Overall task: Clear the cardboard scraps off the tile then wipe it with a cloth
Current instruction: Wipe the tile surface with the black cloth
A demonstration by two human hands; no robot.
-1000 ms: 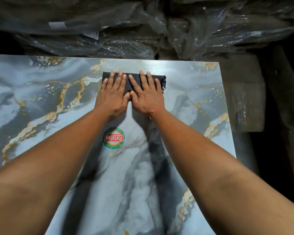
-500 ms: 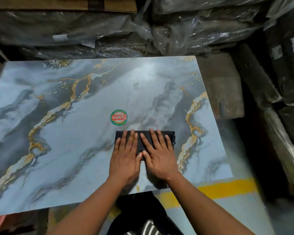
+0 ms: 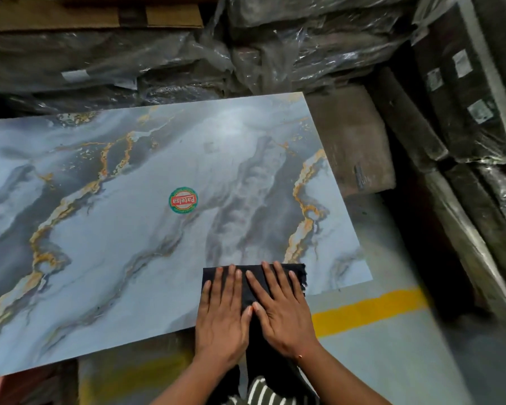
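One tile [image 3: 105,235], large, rectangular, marbled blue-grey with gold veining, fills my view from the left edge across to right of centre; it lies flat and slightly skewed. No cardboard scraps show on its face as I see it.

Item: round sticker [image 3: 183,200], green rim, red band, near the middle of the tile, lettering upside down to me.

Item: dark cloth [image 3: 287,270], folded, lying flat on the tile at its near edge, toward the near right corner; its right side is frayed.

Item: left hand [image 3: 221,314], palm down, fingers straight and slightly spread, pressing on the left half of the cloth, heel at the tile's near edge.

Item: right hand [image 3: 284,314], just beside the left, thumbs touching, fingers likewise straight and flat on the right half of the cloth. Neither hand curls round anything.

Item: yellow floor stripe [image 3: 371,308], on grey floor, right of the hands.

Item: plastic-wrapped bundles [image 3: 289,39], stacked beyond the tile's far edge and down the right side.
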